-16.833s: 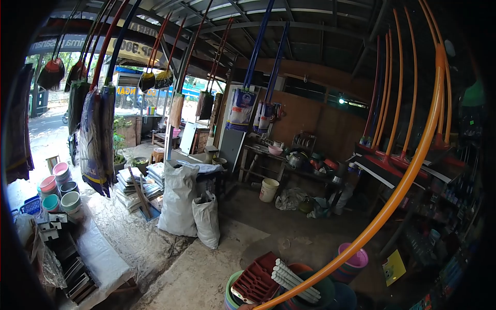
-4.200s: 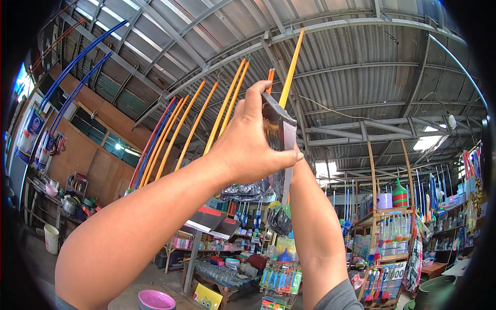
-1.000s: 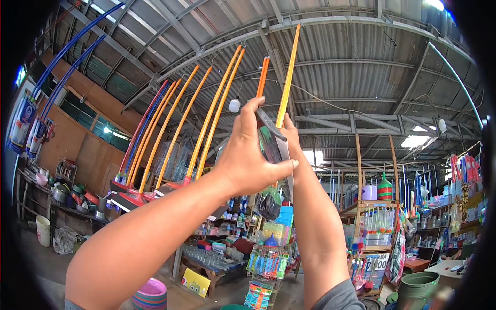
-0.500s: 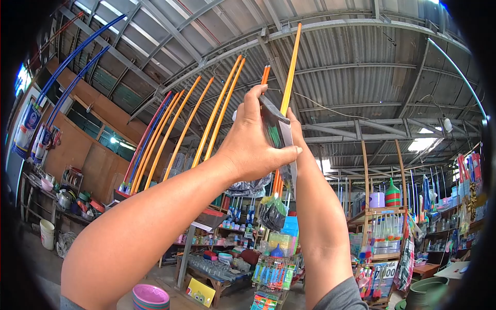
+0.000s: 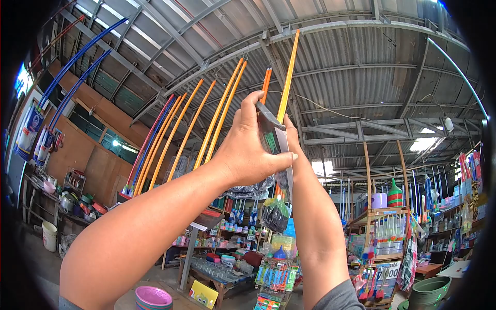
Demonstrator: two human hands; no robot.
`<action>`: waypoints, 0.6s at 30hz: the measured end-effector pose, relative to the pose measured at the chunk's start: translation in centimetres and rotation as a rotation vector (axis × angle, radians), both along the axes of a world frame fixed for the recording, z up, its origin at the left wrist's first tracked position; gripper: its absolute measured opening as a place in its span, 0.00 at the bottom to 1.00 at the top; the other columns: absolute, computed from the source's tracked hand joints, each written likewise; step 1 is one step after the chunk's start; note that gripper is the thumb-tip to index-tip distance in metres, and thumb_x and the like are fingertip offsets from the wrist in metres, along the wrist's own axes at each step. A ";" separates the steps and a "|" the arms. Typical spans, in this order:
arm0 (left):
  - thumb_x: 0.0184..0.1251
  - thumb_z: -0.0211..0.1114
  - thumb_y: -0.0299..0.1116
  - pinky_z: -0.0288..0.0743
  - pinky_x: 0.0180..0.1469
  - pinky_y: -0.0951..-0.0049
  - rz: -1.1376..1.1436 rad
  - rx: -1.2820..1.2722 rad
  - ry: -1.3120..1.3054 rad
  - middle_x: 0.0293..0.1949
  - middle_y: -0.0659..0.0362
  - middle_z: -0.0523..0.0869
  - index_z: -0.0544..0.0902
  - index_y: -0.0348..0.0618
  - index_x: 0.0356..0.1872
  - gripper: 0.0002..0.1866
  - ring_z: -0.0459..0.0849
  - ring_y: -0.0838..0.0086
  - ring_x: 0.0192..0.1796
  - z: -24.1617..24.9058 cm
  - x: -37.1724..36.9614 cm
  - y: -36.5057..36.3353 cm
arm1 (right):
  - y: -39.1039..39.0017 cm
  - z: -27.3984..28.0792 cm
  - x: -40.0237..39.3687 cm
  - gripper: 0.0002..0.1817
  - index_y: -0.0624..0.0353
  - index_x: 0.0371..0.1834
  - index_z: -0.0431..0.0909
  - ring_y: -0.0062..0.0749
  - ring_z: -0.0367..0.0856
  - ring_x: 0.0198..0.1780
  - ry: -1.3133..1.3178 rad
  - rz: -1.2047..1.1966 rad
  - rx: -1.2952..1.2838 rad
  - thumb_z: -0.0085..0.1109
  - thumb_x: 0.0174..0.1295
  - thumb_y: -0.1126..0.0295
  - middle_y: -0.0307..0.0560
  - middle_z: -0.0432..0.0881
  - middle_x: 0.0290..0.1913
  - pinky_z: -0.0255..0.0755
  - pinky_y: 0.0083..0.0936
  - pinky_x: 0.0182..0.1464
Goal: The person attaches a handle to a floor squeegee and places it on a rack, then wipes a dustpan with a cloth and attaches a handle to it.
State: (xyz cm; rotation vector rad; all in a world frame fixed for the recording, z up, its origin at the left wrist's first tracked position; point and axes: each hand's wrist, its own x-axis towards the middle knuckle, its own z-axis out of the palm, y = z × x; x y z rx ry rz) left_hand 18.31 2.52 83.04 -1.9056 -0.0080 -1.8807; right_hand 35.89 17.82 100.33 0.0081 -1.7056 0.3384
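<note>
Broom head gripped overhead by both hands.

The flat dark plastic-wrapped broom head [image 5: 274, 140] is clasped between the left hand [image 5: 247, 150] and the right hand [image 5: 290, 142]; its long orange handle [image 5: 287, 75] runs up from the grip toward the corrugated metal roof [image 5: 361, 57].

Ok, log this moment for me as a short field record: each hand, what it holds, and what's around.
left hand: raised overhead, grip closed on the broom head
right hand: mostly hidden behind the broom head, pressed against its far side; grip not visible
broom head: plastic-wrapped, on an orange handle running up toward the roof
beside it: more orange handles hanging from a roof beam
below: stacked basins, shelves of goods
</note>
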 end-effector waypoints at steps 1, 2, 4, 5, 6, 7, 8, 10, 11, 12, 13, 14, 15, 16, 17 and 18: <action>0.47 0.77 0.38 0.66 0.64 0.61 -0.001 -0.001 0.000 0.49 0.48 0.74 0.42 0.41 0.68 0.56 0.78 0.64 0.54 0.0 0.0 0.0 | 0.4 0.1 0.3 0.43 0.52 0.77 0.44 0.30 0.78 0.31 0.000 -0.001 -0.001 0.54 0.60 0.84 0.56 0.76 0.45 0.77 0.29 0.28; 0.46 0.77 0.39 0.66 0.64 0.61 0.012 0.022 -0.014 0.49 0.48 0.74 0.43 0.41 0.68 0.56 0.77 0.64 0.54 -0.1 0.0 0.1 | -0.4 -0.4 0.2 0.43 0.52 0.77 0.44 0.30 0.78 0.30 0.014 0.000 -0.014 0.54 0.60 0.84 0.56 0.77 0.45 0.76 0.28 0.28; 0.46 0.78 0.39 0.66 0.64 0.62 0.027 0.046 -0.027 0.49 0.48 0.74 0.43 0.41 0.68 0.56 0.77 0.64 0.54 -0.1 0.0 0.1 | -1.3 -1.1 -0.1 0.43 0.52 0.77 0.44 0.29 0.78 0.30 0.029 0.003 -0.025 0.54 0.60 0.84 0.55 0.77 0.44 0.76 0.28 0.27; 0.45 0.78 0.39 0.65 0.64 0.62 0.021 0.028 -0.015 0.49 0.47 0.74 0.43 0.41 0.68 0.56 0.77 0.64 0.55 -0.2 -0.1 0.2 | -1.6 -1.4 -0.2 0.43 0.53 0.76 0.44 0.29 0.78 0.30 0.030 0.003 -0.016 0.53 0.59 0.84 0.55 0.77 0.44 0.76 0.28 0.28; 0.45 0.78 0.39 0.65 0.64 0.62 0.016 0.009 -0.001 0.50 0.46 0.73 0.43 0.41 0.68 0.56 0.77 0.63 0.55 -0.3 -0.1 0.2 | -1.9 -1.7 -0.3 0.43 0.54 0.76 0.44 0.29 0.78 0.30 0.032 0.003 -0.009 0.53 0.59 0.85 0.56 0.77 0.44 0.76 0.28 0.28; 0.45 0.78 0.39 0.65 0.64 0.62 0.017 0.008 0.001 0.50 0.46 0.73 0.43 0.41 0.68 0.56 0.77 0.63 0.55 -0.5 -0.2 0.3 | -2.1 -2.1 -0.5 0.43 0.54 0.76 0.44 0.29 0.78 0.30 0.034 0.004 -0.011 0.53 0.59 0.85 0.56 0.77 0.44 0.76 0.28 0.28; 0.45 0.77 0.39 0.65 0.64 0.62 0.040 0.016 -0.014 0.51 0.45 0.74 0.43 0.41 0.68 0.56 0.77 0.63 0.55 -0.7 -0.3 0.3 | -2.4 -2.7 -0.8 0.43 0.54 0.76 0.44 0.29 0.78 0.30 0.075 -0.076 0.023 0.53 0.58 0.85 0.57 0.77 0.46 0.76 0.28 0.29; 0.45 0.77 0.39 0.65 0.64 0.62 0.066 0.025 -0.029 0.51 0.45 0.74 0.43 0.41 0.67 0.56 0.77 0.63 0.55 -0.9 -0.4 0.4 | -3.1 -3.6 -1.1 0.43 0.55 0.76 0.44 0.29 0.78 0.30 0.115 -0.153 0.059 0.53 0.58 0.85 0.58 0.77 0.47 0.76 0.28 0.29; 0.45 0.77 0.38 0.65 0.64 0.62 0.076 0.036 -0.034 0.52 0.45 0.74 0.43 0.41 0.67 0.55 0.77 0.62 0.55 -1.0 -0.5 0.4 | -3.2 -3.8 -1.2 0.44 0.55 0.76 0.45 0.30 0.78 0.32 0.116 -0.166 0.043 0.54 0.57 0.85 0.58 0.76 0.49 0.76 0.28 0.30; 0.45 0.77 0.38 0.65 0.64 0.62 0.085 0.045 -0.038 0.52 0.44 0.74 0.43 0.42 0.67 0.55 0.77 0.62 0.56 -1.1 -0.6 0.5 | -3.3 -4.1 -1.3 0.44 0.56 0.76 0.45 0.30 0.78 0.33 0.118 -0.180 0.025 0.54 0.57 0.86 0.59 0.76 0.50 0.75 0.28 0.31; 0.45 0.77 0.38 0.65 0.64 0.62 0.088 0.044 -0.037 0.52 0.44 0.74 0.43 0.42 0.67 0.55 0.77 0.62 0.56 -1.1 -0.7 0.6 | -3.4 -4.4 -1.5 0.44 0.56 0.76 0.45 0.30 0.78 0.33 0.118 -0.178 0.023 0.54 0.57 0.86 0.59 0.76 0.50 0.75 0.28 0.31; 0.45 0.77 0.38 0.65 0.65 0.61 0.064 0.005 -0.009 0.52 0.45 0.75 0.43 0.42 0.67 0.55 0.77 0.62 0.56 -1.2 -0.7 0.6 | -3.7 -4.7 -1.6 0.44 0.56 0.76 0.45 0.30 0.78 0.34 0.133 -0.211 0.006 0.55 0.57 0.85 0.58 0.76 0.50 0.75 0.28 0.31; 0.45 0.77 0.38 0.65 0.65 0.61 0.038 -0.034 0.019 0.51 0.45 0.75 0.43 0.42 0.67 0.55 0.77 0.61 0.56 -1.3 -0.7 0.5 | -3.9 -4.9 -1.7 0.44 0.57 0.76 0.46 0.30 0.78 0.34 0.146 -0.245 -0.010 0.55 0.56 0.85 0.57 0.76 0.50 0.75 0.27 0.32; 0.45 0.77 0.38 0.65 0.65 0.61 0.039 -0.036 0.019 0.51 0.45 0.75 0.43 0.42 0.67 0.55 0.77 0.61 0.56 -1.4 -0.7 0.5 | -3.7 -5.0 -1.8 0.44 0.57 0.76 0.46 0.30 0.78 0.34 0.146 -0.244 -0.011 0.55 0.56 0.85 0.57 0.76 0.50 0.75 0.27 0.32; 0.46 0.77 0.39 0.65 0.65 0.61 0.037 -0.027 0.016 0.51 0.45 0.75 0.43 0.42 0.67 0.55 0.77 0.61 0.56 -1.4 -0.7 0.5 | -3.4 -5.0 -1.8 0.44 0.57 0.76 0.46 0.30 0.78 0.35 0.148 -0.222 -0.002 0.55 0.56 0.85 0.57 0.76 0.50 0.75 0.27 0.33; 0.46 0.77 0.39 0.65 0.65 0.61 0.036 -0.018 0.015 0.52 0.45 0.74 0.43 0.42 0.67 0.55 0.77 0.61 0.56 -1.5 -0.7 0.6 | -3.0 -4.9 -1.8 0.44 0.58 0.76 0.45 0.30 0.78 0.35 0.151 -0.198 0.007 0.55 0.56 0.85 0.56 0.77 0.49 0.75 0.28 0.34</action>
